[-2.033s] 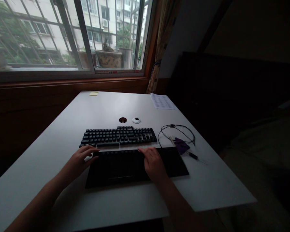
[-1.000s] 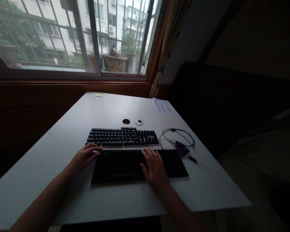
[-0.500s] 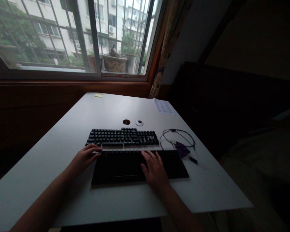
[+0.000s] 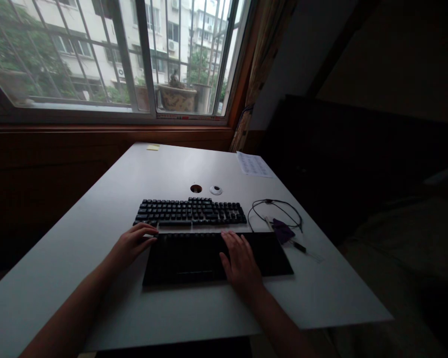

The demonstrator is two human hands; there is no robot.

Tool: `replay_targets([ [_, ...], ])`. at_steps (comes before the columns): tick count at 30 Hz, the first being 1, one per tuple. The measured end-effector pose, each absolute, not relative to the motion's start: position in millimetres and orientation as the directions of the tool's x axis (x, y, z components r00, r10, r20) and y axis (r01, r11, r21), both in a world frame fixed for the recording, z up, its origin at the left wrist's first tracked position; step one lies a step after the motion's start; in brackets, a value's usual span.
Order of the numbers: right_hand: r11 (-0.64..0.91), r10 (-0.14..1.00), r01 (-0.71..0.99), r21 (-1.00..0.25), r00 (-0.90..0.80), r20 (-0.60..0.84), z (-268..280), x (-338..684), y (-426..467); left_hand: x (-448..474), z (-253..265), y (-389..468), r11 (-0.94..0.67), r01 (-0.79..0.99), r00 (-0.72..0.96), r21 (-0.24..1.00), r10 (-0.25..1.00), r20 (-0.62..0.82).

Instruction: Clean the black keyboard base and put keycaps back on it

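Note:
A black keyboard body (image 4: pixel 201 261) lies flat on the white table, with a row of keycaps (image 4: pixel 194 234) along its far edge. At its far left corner, my left hand (image 4: pixel 134 242) has thumb and fingertips brought close together. Whatever sits between those fingertips is too small and dark to make out. My right hand (image 4: pixel 242 263) rests over the right half of the body, fingers stretched out and tips at the far edge. Just beyond the body, several rows of loose black keycaps (image 4: pixel 171 211) are laid out in keyboard order.
A black cable (image 4: pixel 280 201) loops at the right, near a purple cloth-like piece (image 4: pixel 282 230) and a wire tool with a black handle (image 4: pixel 299 247). Behind are a cable hole (image 4: pixel 196 189), its white cover (image 4: pixel 216 190), a printed sheet (image 4: pixel 254 165) and yellow notes (image 4: pixel 153 147).
The view has shifted very slightly. Both hands keep nearly the same places at the keyboard body; the right fingers lie a little closer together.

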State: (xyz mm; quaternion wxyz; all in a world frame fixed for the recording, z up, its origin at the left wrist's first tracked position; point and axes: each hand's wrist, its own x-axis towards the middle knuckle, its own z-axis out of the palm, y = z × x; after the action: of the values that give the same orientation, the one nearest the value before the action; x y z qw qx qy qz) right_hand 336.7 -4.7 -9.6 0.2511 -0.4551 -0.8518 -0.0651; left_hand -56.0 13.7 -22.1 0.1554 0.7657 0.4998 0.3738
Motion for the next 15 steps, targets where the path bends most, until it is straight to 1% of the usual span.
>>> replay_targets([
  [6,0.565,0.743,0.82,-0.087,-0.46,0.486,-8.4,336.6,-5.5,-54.7,-21.1,12.4,-0.47,0.634,0.225,0.614,0.872,0.435],
  [15,0.566,0.748,0.819,-0.097,-0.46,0.479,-10.2,337.1,-4.9,-52.0,-16.5,11.7,-0.456,0.631,0.218,0.628,0.881,0.42],
])
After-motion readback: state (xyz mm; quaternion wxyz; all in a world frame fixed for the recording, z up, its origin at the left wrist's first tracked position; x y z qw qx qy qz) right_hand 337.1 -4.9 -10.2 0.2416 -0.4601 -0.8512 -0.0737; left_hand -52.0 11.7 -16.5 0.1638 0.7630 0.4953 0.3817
